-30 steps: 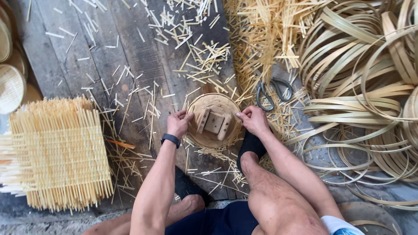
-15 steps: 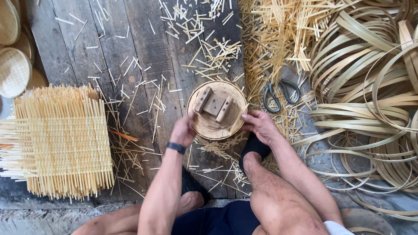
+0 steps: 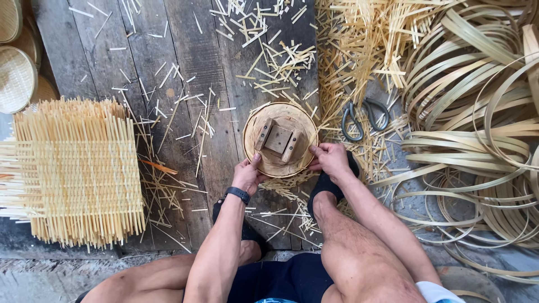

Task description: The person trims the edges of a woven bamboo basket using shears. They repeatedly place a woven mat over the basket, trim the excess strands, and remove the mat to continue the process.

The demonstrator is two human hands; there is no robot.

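Note:
A round wooden mould with a small block handle on top sits on the dark plank floor, a woven bamboo rim showing around its edge. My left hand, with a black wristband, grips its near-left edge. At the near-right edge my right hand presses on the rim. Both hands are closed on the mould's rim.
A stack of flat woven bamboo mats lies at the left. Scissors rest just right of the mould. Coils of bamboo strip fill the right side. Finished round baskets sit at the top left. Bamboo offcuts litter the planks.
The view has shifted so the mould and hands sit lower and more central. My hands have slid around the near edge of the mould while staying on its rim.

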